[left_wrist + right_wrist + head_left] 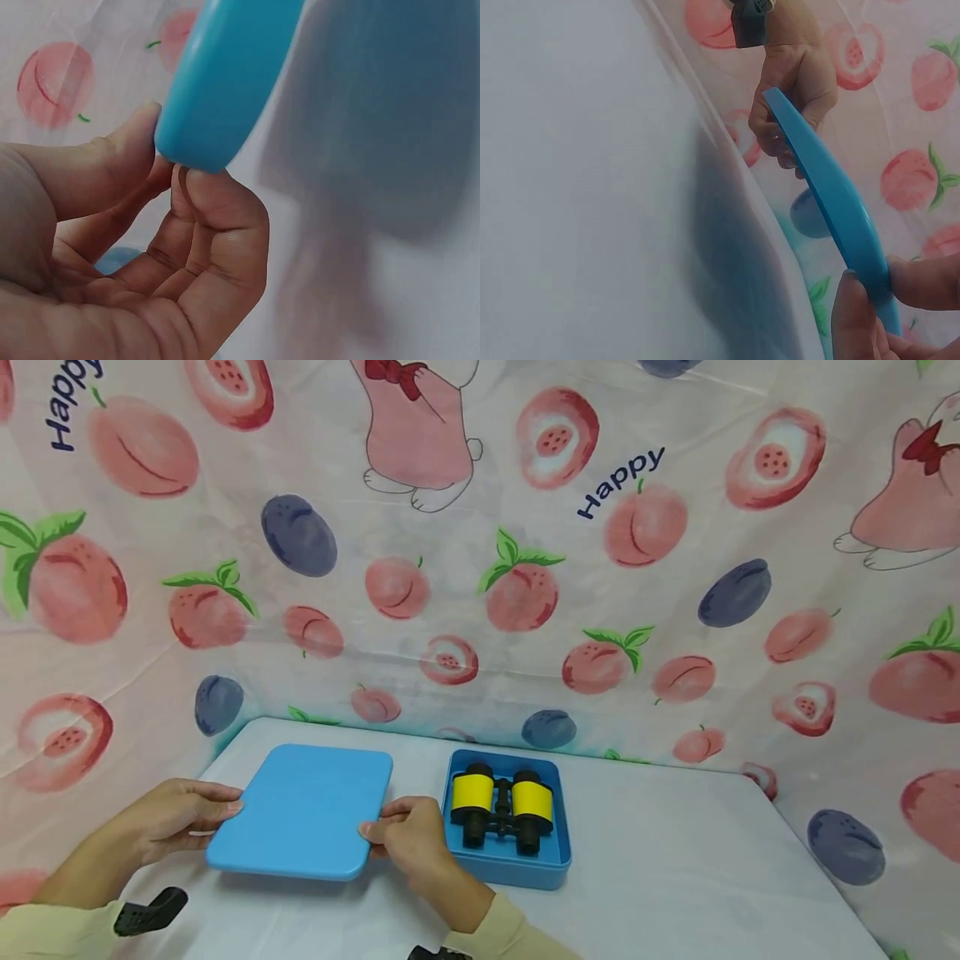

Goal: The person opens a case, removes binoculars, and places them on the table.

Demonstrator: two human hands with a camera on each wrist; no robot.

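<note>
A flat blue lid (303,812) hangs just above the white table (675,860), held at both short edges. My left hand (176,814) pinches its left edge between thumb and fingers; the left wrist view shows the lid's rim (225,75) gripped by my left hand (161,161). My right hand (401,837) pinches the lid's right edge, and the right wrist view shows the lid (832,195) edge-on with my right hand (889,285) near the camera. To the right stands an open blue box (510,860) holding yellow and black binoculars (502,804).
A fruit-patterned cloth (525,568) hangs as a backdrop behind and beside the table. The table's far edge runs just behind the box. Black wrist mounts (150,912) show at both sleeves.
</note>
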